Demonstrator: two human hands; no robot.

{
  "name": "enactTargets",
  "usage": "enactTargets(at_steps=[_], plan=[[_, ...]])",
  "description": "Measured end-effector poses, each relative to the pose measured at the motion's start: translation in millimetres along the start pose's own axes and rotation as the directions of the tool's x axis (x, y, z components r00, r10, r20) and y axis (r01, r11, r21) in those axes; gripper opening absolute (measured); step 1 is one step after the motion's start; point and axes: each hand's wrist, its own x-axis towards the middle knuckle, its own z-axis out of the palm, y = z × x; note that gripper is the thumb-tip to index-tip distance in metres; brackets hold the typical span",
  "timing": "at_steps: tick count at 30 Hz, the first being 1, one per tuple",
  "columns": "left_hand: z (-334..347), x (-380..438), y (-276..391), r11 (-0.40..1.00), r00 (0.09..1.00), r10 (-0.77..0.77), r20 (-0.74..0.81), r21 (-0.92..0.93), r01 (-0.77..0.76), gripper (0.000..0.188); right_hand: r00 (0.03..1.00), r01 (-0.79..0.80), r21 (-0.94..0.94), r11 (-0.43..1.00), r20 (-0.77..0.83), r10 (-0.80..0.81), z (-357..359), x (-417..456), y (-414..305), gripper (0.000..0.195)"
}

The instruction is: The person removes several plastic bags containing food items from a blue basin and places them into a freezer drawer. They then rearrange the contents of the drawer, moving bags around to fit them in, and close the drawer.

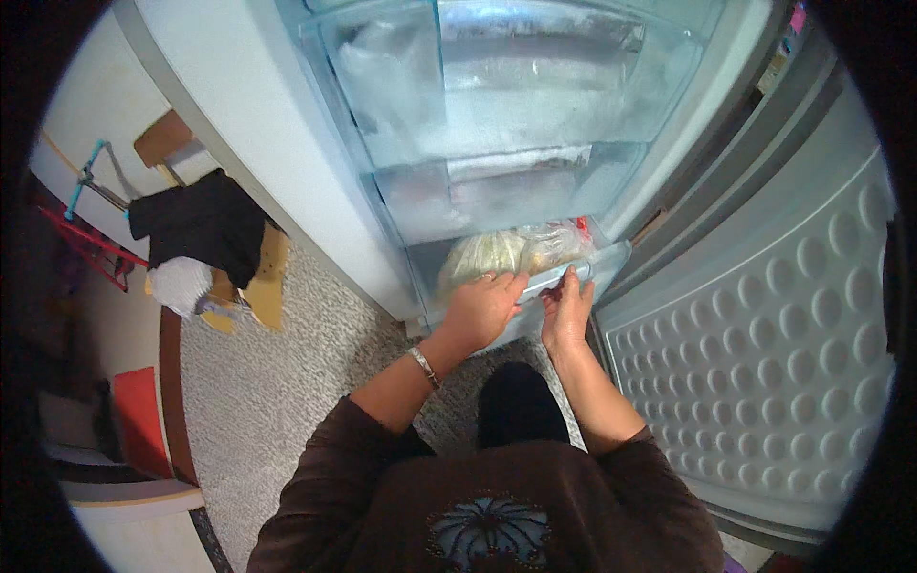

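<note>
The bottom clear plastic freezer drawer [612,266] is pulled partly out, with tied plastic bags of food [487,252] inside. My left hand [486,308], a ring on one finger and a bracelet at the wrist, lies over the drawer's front edge beside the bags. My right hand [568,308] grips the front edge near its handle, the thumb on top and fingers curled below. Frosted drawers [509,186] stand closed above it.
At the right, the open freezer door [759,344] shows its dimpled inner panel. The white cabinet side [265,129] rises at the left. Farther left, a black cloth [200,225] lies over cardboard [269,286] beside a folding frame [89,175]. Grey carpet [265,401] covers the floor.
</note>
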Motion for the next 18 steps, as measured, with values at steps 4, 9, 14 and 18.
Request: enactTargets(at_steps=[4,9,14,18], plan=[[22.9,-13.5,18.1,0.999,1.000,0.025,0.015,0.020,-0.025,0.045,0.955,-0.294,-0.005,0.956,0.046,0.294,-54.6,28.4,-2.5,0.065],[23.3,-9.5,17.0,0.992,0.995,0.095,0.018,0.083,-0.097,0.039,0.855,-0.464,-0.100,0.880,0.210,0.475,-58.0,40.4,-16.1,0.049],[16.6,2.4,15.3,0.992,0.993,0.108,0.051,0.056,-0.110,0.026,0.873,-0.445,-0.035,0.895,0.206,0.442,-54.0,50.3,-15.3,0.042],[9.5,4.8,12.9,0.993,0.993,0.104,0.058,0.049,-0.107,0.024,0.882,-0.440,0.022,0.898,0.195,0.428,-45.2,50.2,-15.1,0.039]])
